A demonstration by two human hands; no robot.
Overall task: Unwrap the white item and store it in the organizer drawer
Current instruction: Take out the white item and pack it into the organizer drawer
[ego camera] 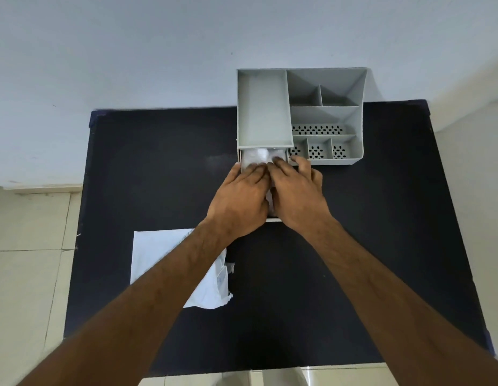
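White item (257, 157) being pressed into organizer's open drawer (273, 218) | left hand (238, 203), right hand (296, 196) flattened, fingers together, atop it

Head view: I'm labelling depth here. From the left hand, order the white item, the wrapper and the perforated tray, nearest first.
From the left hand:
1. White item, under the fingers in the open drawer.
2. Wrapper, lying flat nearer the person, under the left forearm.
3. Perforated tray, up and right inside the organizer.
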